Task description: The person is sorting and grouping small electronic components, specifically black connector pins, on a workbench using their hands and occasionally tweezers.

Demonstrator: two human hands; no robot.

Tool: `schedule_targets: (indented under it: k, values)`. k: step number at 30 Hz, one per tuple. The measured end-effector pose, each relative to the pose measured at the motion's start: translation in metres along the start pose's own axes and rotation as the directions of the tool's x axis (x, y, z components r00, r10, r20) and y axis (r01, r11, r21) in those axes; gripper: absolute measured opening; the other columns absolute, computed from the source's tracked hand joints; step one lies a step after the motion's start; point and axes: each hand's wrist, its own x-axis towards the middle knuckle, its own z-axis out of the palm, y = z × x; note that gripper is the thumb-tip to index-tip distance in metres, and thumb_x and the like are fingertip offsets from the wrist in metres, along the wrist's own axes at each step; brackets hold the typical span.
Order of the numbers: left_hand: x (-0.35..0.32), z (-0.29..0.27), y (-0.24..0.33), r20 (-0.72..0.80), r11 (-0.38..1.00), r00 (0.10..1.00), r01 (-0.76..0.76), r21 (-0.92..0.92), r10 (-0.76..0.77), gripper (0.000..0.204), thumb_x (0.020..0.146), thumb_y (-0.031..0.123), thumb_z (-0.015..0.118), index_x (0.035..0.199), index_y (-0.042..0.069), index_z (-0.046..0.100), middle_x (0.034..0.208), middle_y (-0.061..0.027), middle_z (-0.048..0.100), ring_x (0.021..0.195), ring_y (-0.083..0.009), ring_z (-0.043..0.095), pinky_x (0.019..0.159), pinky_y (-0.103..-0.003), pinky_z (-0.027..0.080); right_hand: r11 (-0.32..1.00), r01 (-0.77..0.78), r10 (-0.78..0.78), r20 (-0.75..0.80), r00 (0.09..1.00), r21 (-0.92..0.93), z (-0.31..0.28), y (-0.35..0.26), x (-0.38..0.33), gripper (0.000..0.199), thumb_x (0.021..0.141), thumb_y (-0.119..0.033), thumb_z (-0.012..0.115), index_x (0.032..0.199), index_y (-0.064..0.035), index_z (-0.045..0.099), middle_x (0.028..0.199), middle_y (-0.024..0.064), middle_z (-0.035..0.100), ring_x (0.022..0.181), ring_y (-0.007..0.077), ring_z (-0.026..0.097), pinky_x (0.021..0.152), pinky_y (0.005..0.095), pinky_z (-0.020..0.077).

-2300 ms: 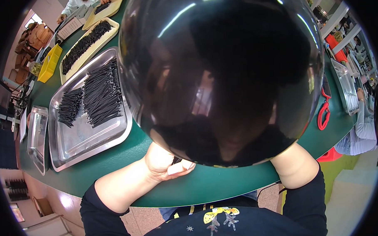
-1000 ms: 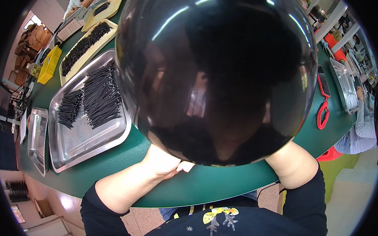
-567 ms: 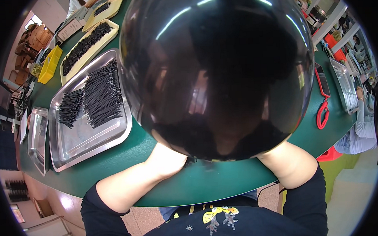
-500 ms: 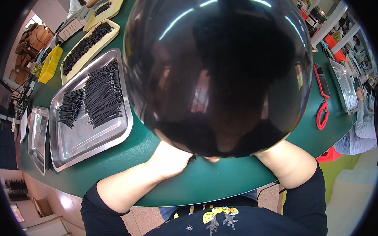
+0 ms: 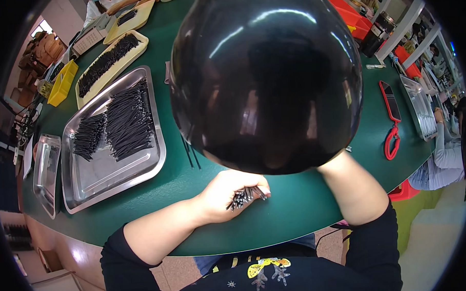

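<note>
Black glossy dome [image 5: 265, 80] now shifted right, left hand [image 5: 229, 194] uncovered: small bundle of thin black rods [image 5: 245, 196] gripped above near tabletop [image 5: 291, 205] edge. Right hand hidden; state cannot be told.

Left hand [image 5: 229, 194] curled shut (palm down); right hand hidden

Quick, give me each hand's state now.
Left hand: closed on a bundle of thin black rods.
Right hand: hidden behind the black dome; cannot be told.

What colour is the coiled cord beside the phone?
Red; the coiled cord shows best in the head view.
</note>
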Motion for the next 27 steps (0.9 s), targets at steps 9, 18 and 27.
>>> schedule_targets:
  k: [9,18,27]
  values:
    - [0.002,-0.002,0.014,-0.056,0.679,0.863,0.354,-0.643,-0.502,0.02,0.086,0.017,0.046,0.078,0.001,0.055,0.053,0.0003,0.045,0.042,-0.0047,0.037,0.039,-0.018,0.03,0.641,0.203,0.265,0.462,0.846,-0.74,-0.08,0.066,0.091,0.038,0.069,-0.027,0.063,0.097,-0.0034,0.056,0.091,0.0184,0.058,0.086,0.0304,0.056,0.075,0.0383,0.0442]
    - [0.002,-0.002,0.022,0.002,0.624,0.868,0.359,-0.694,-0.496,0.019,0.085,0.016,0.047,0.079,0.0,0.057,0.055,-0.0004,0.049,0.043,-0.0041,0.041,0.042,-0.017,0.033,0.85,0.136,0.173,0.513,0.841,-0.509,-0.065,0.061,0.045,0.041,0.068,-0.025,0.064,0.101,-0.0027,0.054,0.095,0.0181,0.056,0.089,0.029,0.055,0.077,0.0378,0.0433]
    - [0.0,0.002,0.017,0.074,0.592,0.832,0.45,-0.668,-0.549,0.023,0.083,0.013,0.049,0.065,0.002,0.055,0.052,-0.0005,0.049,0.041,-0.0038,0.039,0.043,-0.018,0.034,0.979,0.017,0.089,0.496,0.864,-0.206,-0.033,0.046,-0.001,0.045,0.067,-0.023,0.066,0.104,-0.002,0.051,0.1,0.0177,0.055,0.093,0.0274,0.054,0.079,0.0371,0.0423]
